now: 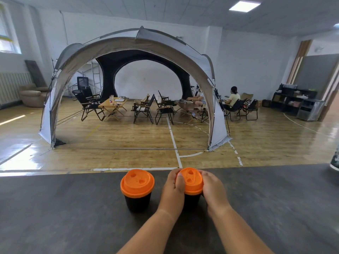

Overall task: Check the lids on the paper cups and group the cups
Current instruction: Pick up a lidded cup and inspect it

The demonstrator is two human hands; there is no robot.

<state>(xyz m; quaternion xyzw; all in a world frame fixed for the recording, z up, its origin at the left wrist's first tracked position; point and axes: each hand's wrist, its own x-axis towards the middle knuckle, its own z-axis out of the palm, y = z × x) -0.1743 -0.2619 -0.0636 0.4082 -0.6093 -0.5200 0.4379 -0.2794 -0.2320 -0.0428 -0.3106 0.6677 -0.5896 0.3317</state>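
Note:
Two black paper cups with orange lids stand upright near the far edge of a dark grey table (64, 208). The left cup (137, 189) stands alone, untouched. The right cup (192, 182) is clasped from both sides: my left hand (173, 189) wraps its left side with the thumb on the lid's rim, and my right hand (213, 189) presses against its right side. Most of this cup's black body is hidden by my hands. A small gap separates the two cups.
The table's far edge runs just behind the cups. A patterned object (335, 158) sits at the table's far right edge. Beyond lies a wooden floor with a large dome tent (128, 44), folding chairs and seated people.

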